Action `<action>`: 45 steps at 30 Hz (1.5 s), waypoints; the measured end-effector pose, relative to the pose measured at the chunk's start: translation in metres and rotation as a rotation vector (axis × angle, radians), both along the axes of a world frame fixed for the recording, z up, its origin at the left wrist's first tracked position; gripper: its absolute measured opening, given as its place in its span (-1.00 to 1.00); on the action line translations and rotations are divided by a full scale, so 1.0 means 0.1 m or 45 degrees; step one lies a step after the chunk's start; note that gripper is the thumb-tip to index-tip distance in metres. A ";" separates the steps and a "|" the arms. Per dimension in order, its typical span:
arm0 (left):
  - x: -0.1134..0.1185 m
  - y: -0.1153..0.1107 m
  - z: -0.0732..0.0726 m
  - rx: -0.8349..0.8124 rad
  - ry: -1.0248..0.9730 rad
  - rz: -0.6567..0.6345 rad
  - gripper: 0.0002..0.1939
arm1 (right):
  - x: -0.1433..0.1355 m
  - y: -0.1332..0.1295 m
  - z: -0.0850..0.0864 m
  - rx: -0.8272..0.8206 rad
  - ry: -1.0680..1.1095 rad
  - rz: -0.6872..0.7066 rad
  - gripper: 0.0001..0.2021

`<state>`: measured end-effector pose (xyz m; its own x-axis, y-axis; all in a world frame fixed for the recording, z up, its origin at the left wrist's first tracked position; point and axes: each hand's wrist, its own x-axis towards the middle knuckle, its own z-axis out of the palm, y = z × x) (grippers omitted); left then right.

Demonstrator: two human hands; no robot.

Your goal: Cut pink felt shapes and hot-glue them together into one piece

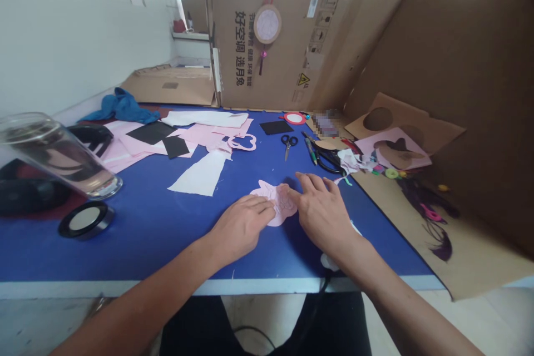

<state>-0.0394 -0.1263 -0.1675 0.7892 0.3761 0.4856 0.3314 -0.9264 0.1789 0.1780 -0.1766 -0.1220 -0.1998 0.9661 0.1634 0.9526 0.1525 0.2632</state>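
Note:
A pink cutout (276, 218) with a wavy edge, shaped somewhat like a cat's head, lies on the blue tabletop in front of me. My left hand (244, 222) holds its left side, fingers bent and pressed together on it. At its upper right, my right hand (323, 206) grips the edge between thumb and index finger, with the other fingers curled loosely above. The surface between my fingertips looks raised or layered, but its details are too small to make out. A small whitish object (329, 262) with a black cable sits partly hidden under my right wrist.
Scissors (288, 144) and a green pen (311, 151) lie beyond my hands. White cloth (202, 173) and pink sheets (125, 139) spread to the left. A tilted-looking glass of water (70, 156) stands near a round lid (86, 219). Cardboard walls (459, 67) enclose the back and right.

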 end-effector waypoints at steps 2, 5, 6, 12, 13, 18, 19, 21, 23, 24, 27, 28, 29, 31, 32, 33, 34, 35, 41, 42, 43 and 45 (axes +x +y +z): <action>0.01 0.00 0.01 -0.014 0.012 0.003 -0.57 | -0.03 -0.02 0.02 -0.018 0.016 0.030 -0.50; 0.01 -0.01 0.02 -0.037 0.021 0.005 -0.58 | -0.11 -0.02 0.05 -0.075 0.049 0.079 -0.49; 0.01 -0.01 0.02 -0.041 0.022 0.007 -0.59 | -0.13 -0.01 0.06 -0.092 0.056 0.085 -0.50; 0.02 -0.02 0.03 -0.074 0.022 0.001 -0.64 | -0.19 0.11 0.08 -0.134 0.050 0.079 -0.52; 0.02 -0.02 0.03 -0.082 0.026 0.001 -0.65 | -0.20 0.13 0.08 -0.136 0.052 0.082 -0.52; 0.01 -0.02 0.04 -0.099 0.036 -0.002 -0.67 | -0.22 0.23 0.11 -0.130 0.068 0.091 -0.58; 0.01 -0.02 0.03 -0.099 0.032 0.000 -0.67 | -0.21 0.24 0.12 -0.132 0.068 0.091 -0.58; 0.01 -0.02 0.02 -0.095 0.026 0.005 -0.66 | -0.17 0.24 0.15 -0.130 0.061 0.088 -0.55; 0.01 -0.02 0.01 -0.079 0.021 0.008 -0.64 | -0.10 0.19 0.15 -0.109 0.044 0.074 -0.50; 0.01 -0.02 0.01 -0.070 0.020 0.008 -0.63 | -0.07 0.15 0.15 -0.096 0.033 0.064 -0.48; 0.01 -0.02 0.02 -0.075 0.038 0.008 -0.61 | 0.01 0.02 0.11 -0.081 0.014 0.044 -0.47; 0.01 -0.02 0.03 -0.081 0.042 0.008 -0.61 | 0.01 -0.01 0.09 -0.090 0.010 0.047 -0.46; 0.01 -0.02 0.03 -0.081 0.043 0.006 -0.61 | 0.02 -0.03 0.07 -0.100 0.007 0.055 -0.46; 0.01 -0.02 0.04 -0.058 0.029 0.001 -0.59 | 0.01 -0.04 0.05 -0.114 0.004 0.066 -0.46; 0.00 -0.02 0.03 -0.044 0.020 0.000 -0.58 | 0.02 -0.02 0.04 -0.114 0.005 0.062 -0.47; 0.00 -0.01 0.03 -0.033 0.016 -0.001 -0.56 | 0.03 -0.01 0.04 -0.109 0.006 0.052 -0.47; 0.00 -0.01 0.02 -0.028 0.016 0.002 -0.55 | 0.04 0.01 0.05 -0.102 0.007 0.037 -0.48; -0.01 -0.01 0.02 -0.028 0.023 0.006 -0.53 | 0.06 0.02 0.06 -0.092 0.008 0.020 -0.49; 0.00 0.00 0.00 -0.058 0.030 -0.009 -0.52 | 0.15 -0.11 0.05 -0.014 0.004 0.068 -0.50; 0.00 0.01 0.00 -0.058 0.025 -0.012 -0.52 | 0.15 -0.14 0.04 -0.017 0.001 0.093 -0.49; 0.00 0.01 0.00 -0.052 0.020 -0.013 -0.51 | 0.15 -0.17 0.03 -0.023 -0.001 0.108 -0.48; -0.01 0.01 0.00 -0.032 0.017 -0.008 -0.52 | 0.15 -0.21 0.03 -0.045 -0.004 0.094 -0.49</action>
